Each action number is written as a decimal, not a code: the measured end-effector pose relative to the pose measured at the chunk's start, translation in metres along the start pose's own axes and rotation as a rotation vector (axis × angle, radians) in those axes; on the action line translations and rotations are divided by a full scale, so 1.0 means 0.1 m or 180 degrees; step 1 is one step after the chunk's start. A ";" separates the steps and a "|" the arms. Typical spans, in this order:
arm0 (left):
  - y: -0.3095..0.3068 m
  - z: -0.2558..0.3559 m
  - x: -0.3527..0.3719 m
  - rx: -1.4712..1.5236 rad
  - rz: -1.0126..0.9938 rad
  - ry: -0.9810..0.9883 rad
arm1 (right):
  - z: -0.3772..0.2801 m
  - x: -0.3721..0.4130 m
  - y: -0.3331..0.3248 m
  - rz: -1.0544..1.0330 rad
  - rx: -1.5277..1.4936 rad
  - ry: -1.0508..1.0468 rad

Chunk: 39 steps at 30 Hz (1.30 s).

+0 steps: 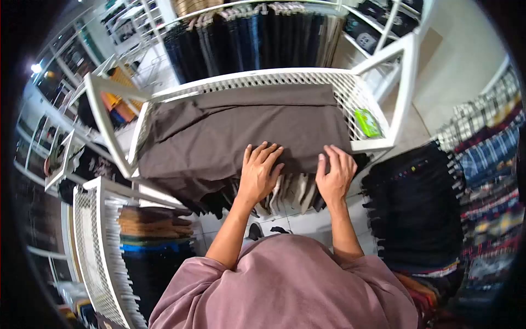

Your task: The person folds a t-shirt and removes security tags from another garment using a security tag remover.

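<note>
A dark brown-grey garment (252, 129), probably trousers, lies spread lengthwise over a white mesh rack shelf (375, 105). Its near edge hangs over the front of the shelf, and a fold line runs along its far side. My left hand (259, 171) rests on the cloth near the front middle, fingers stretched out. To the right, my right hand (335, 171) is at the garment's near right edge, thumb apart from the fingers. Neither hand grips anything that I can see. The left end of the cloth is wrinkled.
A bright green packet (367, 123) lies at the shelf's right end. Trousers hang on a rail (257, 41) behind, and light ones (290, 192) hang below the shelf. Dark clothes (413, 203) and checked shirts (487, 159) are on the right; folded brown clothes (153, 222) are at left.
</note>
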<state>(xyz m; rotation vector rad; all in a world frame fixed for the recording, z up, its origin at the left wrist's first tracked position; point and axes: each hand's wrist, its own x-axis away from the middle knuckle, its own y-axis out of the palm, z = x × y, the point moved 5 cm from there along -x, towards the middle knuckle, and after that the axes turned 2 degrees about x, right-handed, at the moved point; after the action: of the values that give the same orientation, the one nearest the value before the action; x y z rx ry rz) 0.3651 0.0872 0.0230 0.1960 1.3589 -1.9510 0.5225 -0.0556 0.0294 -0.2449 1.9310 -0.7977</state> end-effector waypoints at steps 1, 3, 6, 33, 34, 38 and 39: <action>-0.08 -0.05 0.04 -0.0034 0.0042 -0.0081 | -0.18 -0.01 0.10 -0.0145 -0.0279 -0.0212; -0.26 -0.27 0.18 -0.0164 0.0223 -0.0322 | -0.56 -0.01 0.23 -0.0392 -0.0617 -0.0555; -0.72 -0.69 0.47 -0.0600 0.0971 -0.0904 | -0.96 0.01 0.43 -0.0612 -0.0998 -0.0850; -1.50 -1.06 2.49 0.3639 0.1816 -0.3633 | -1.71 0.45 1.02 -0.1305 -0.0325 -0.1586; -1.63 -0.98 2.41 0.3851 0.1996 -0.3484 | -1.70 0.44 0.97 -0.1367 -0.0464 -0.1438; -2.04 -0.86 2.10 0.3728 0.2653 -0.3160 | -1.37 0.47 0.90 -0.0612 -0.0460 -0.1394; -2.10 -0.89 2.07 0.3762 0.2746 -0.3041 | -1.24 0.45 0.85 -0.0505 -0.0356 -0.1369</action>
<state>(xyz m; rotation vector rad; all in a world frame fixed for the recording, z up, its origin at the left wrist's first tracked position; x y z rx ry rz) 0.0575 0.0995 0.0374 0.2714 -0.5284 -1.4548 0.4081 0.0397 -0.0198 -0.5944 1.5622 -0.6745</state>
